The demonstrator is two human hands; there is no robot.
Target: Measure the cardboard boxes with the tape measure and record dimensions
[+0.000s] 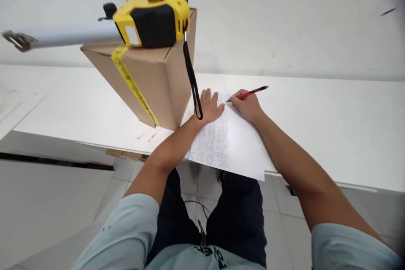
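Note:
A white sheet of paper (242, 141) with columns of handwriting lies on the white table, its near corner hanging past the front edge. My left hand (209, 107) rests flat on its upper left part, fingers spread. In my right hand (248, 104) a red and black pen (252, 92) is pinched, its tip at the paper just right of my left thumb. A black wrist strap (190, 74) hangs in front of my left wrist. It comes from a yellow and black tape measure (152, 19) on top of a tall cardboard box (142, 80).
The box stands upright on the table (332, 126), left of the paper, with yellow printed tape (136, 88) down its front. A white roll (76, 36) with a metal clip (20, 41) juts left from the box top. A plain wall (284, 17) rises behind the table.

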